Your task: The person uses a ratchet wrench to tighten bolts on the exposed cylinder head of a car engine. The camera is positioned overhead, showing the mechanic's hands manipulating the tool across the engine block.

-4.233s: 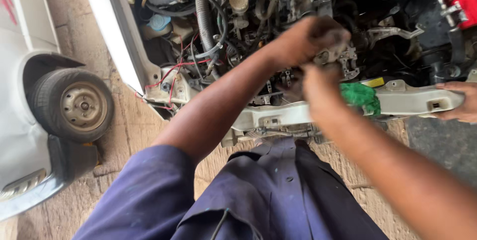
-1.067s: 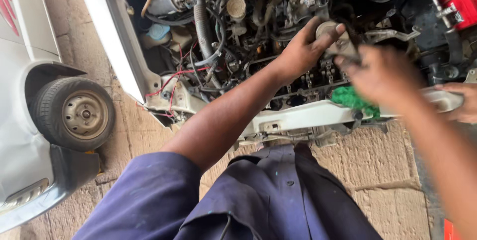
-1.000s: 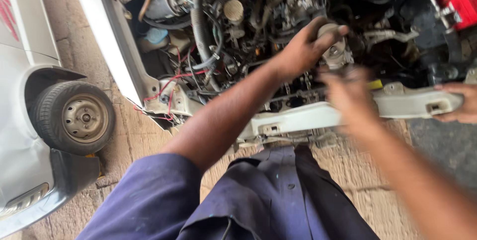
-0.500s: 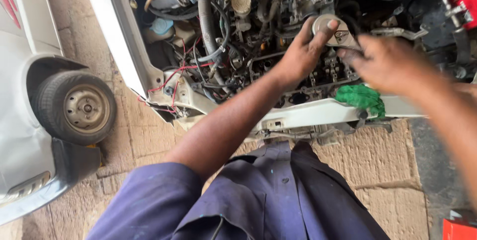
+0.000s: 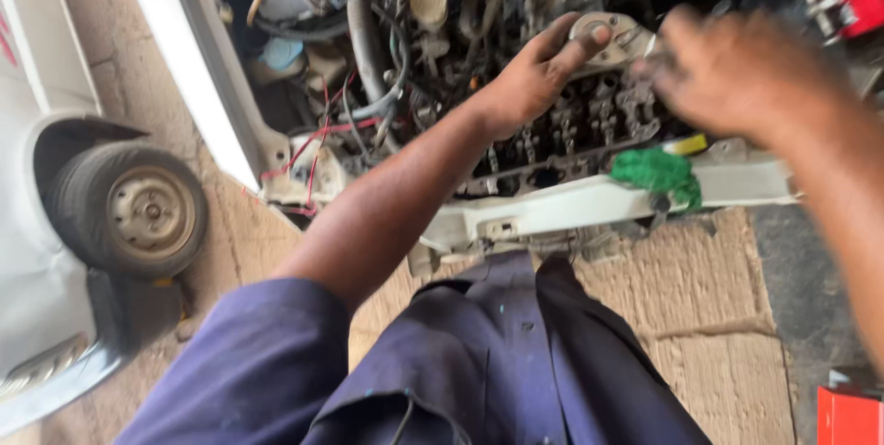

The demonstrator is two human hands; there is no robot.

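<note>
Gripping a round metal engine part (image 5: 603, 35) at the far side of the open cylinder head (image 5: 571, 136), the left hand (image 5: 529, 81) pinches its rim; the blurred right hand (image 5: 737, 72) hovers right, fingers unreadable. Valve gear exposed, part not seated.

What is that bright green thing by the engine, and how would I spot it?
Start at the open engine bay, then drop to the white front crossbar along its near edge. On that bar, below the right hand, sits a crumpled green rag. It is the only soft, vivid green thing among grey metal and dark hoses.
</note>
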